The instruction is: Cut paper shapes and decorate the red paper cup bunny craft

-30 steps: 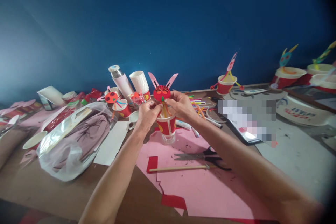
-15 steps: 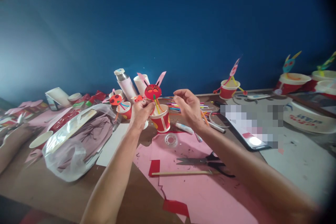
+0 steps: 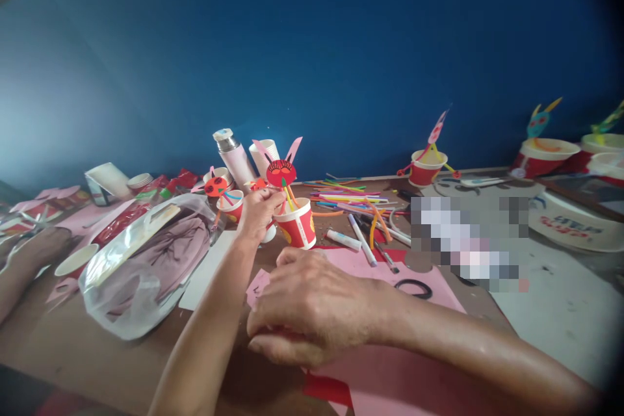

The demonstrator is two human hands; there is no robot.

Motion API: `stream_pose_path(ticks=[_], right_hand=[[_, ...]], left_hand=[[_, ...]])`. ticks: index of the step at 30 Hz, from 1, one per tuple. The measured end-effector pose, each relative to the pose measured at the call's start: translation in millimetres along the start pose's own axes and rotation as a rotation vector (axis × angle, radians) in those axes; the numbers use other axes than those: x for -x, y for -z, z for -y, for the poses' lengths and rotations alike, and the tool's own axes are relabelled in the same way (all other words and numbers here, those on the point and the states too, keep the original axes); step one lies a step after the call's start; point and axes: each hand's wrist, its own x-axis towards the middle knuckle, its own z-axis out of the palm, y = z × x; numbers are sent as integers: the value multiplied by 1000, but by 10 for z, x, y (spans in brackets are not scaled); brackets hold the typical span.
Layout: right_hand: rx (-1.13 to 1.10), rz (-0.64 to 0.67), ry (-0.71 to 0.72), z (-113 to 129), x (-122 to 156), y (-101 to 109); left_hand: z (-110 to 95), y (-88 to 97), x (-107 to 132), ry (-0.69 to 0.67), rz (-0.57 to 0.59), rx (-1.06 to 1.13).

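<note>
Under a deep blue wall, a cluttered brown table (image 3: 53,348) holds a red paper cup (image 3: 297,227) with a rabbit-face topper (image 3: 281,173). The left hand (image 3: 257,211) pinches the topper's stems at the rim. The right hand (image 3: 312,309) rests with its fingers curled on pink paper (image 3: 390,383); any grip underneath is hidden.

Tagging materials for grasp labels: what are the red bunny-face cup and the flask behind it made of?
Red cup: looks like paper, matte printed wall, white rolled rim. Flask: probably metal, smooth pale body, shiny silver neck; coating unclear.
</note>
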Motion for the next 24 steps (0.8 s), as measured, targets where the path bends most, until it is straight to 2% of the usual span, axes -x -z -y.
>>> stream_pose_path(ticks=[5,9,13,16,19,21,24], right_hand=[[13,6,-58,-53,21,-7],[20,23,-53,-44,12,-32],[78,57,-92,-78,25,91],[115,37,-256,-244,103,325],[175,-31,-575,-522,222,519],[216,-113,-735,-700,289,559],[276,-137,-779,-858,324,500]], left_hand=[[-6,-7,3,8,2,13],[-31,-18,26,9,1,19],[-45,-18,37,11,12,25],[-36,-7,22,7,19,33],[-5,11,-8,12,27,40],[21,21,-26,21,31,44],[47,25,-35,34,28,47]])
